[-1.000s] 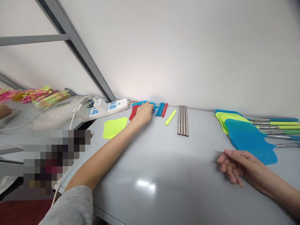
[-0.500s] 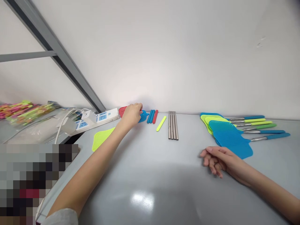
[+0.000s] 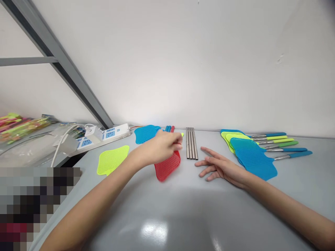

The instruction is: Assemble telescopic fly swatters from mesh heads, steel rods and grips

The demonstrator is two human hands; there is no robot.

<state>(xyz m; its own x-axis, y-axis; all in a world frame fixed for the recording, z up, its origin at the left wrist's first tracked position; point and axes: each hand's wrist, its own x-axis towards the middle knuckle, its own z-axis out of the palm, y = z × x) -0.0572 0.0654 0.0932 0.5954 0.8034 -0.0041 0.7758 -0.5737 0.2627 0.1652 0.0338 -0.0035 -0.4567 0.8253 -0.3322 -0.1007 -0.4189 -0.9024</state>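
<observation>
My left hand [image 3: 163, 146] is closed on a red fly swatter head [image 3: 167, 166], whose mesh hangs below the fingers above the grey table. My right hand [image 3: 220, 168], fingers spread and holding nothing, hovers just right of several metal tubes [image 3: 192, 143] lying side by side. Behind my left hand lie a blue swatter head [image 3: 147, 134], blue handle grips [image 3: 168, 128] and a red grip [image 3: 172, 129]. A yellow grip [image 3: 182, 135] is mostly hidden by my fingers. To the left rests a yellow-green swatter head [image 3: 113, 159].
Several whole fly swatters [image 3: 256, 158] in blue, yellow and green overlap at the right. A white power strip [image 3: 115, 132] with a plugged-in adapter and cable lies at the back left. Bagged colourful items [image 3: 26, 129] sit beyond it. A white wall closes off the table's back.
My left hand has lifted the red swatter head off the back left and brought it right and nearer. My right hand has moved left towards the metal tubes, its fingers spreading.
</observation>
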